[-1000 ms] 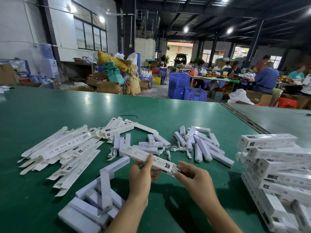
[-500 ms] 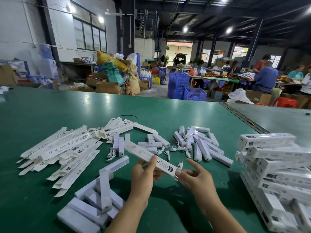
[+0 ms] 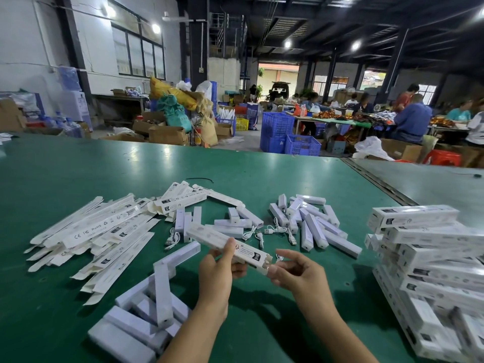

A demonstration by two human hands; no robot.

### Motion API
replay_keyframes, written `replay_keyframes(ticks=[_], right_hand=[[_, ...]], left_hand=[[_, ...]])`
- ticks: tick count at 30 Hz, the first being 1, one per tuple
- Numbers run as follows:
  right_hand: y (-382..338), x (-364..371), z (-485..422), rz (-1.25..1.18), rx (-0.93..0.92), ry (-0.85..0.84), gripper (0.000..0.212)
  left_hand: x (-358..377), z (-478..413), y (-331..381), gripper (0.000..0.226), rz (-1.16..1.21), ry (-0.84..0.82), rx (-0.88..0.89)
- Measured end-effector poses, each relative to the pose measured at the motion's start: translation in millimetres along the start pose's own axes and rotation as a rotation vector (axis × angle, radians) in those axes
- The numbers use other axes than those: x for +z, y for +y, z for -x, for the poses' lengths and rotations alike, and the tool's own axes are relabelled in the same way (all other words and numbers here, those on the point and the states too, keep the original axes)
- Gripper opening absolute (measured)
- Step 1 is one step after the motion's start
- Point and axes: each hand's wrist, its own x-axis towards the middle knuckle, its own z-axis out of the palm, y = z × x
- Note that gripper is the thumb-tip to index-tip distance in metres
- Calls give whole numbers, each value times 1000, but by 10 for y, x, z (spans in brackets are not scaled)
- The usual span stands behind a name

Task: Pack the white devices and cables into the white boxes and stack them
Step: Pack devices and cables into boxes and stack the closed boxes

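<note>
My left hand grips a long white box in the air above the green table, thumb on top. My right hand pinches the box's open near end at its flap. Flat unfolded white boxes lie spread at the left. White bar-shaped devices lie piled at the middle right, and more devices lie heaped near the front left. Loose white cables lie between them. Packed white boxes form a stack at the right.
A seam joins this table to another at the right. Beyond the far edge stand blue crates, cardboard boxes and sacks. Several people sit at a distant table at the back right.
Both hands have held the same box throughout. My right hand's fingers, first closed against the box's near end, have opened a little and now pinch its end flap.
</note>
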Motion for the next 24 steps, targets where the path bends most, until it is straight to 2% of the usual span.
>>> replay_keyframes(ticks=[4, 8, 12, 15, 18, 24], right_hand=[[21, -23, -10, 261, -156, 9, 24], [85, -7, -20, 385, -184, 9, 34], [122, 17, -31, 372, -204, 76, 38], [130, 29, -40, 358, -225, 130, 29], [136, -7, -47, 354, -263, 164, 23], [123, -52, 8, 501, -415, 36, 23]], left_hand=[[27, 20, -9, 26, 7, -60, -72], [67, 80, -45, 34, -19, -159, -134], [109, 101, -60, 61, -70, -162, -34], [123, 116, -88, 83, -144, -233, 61], [102, 167, -61, 77, -293, -408, 119], [39, 222, 27, 64, -401, -624, 164]])
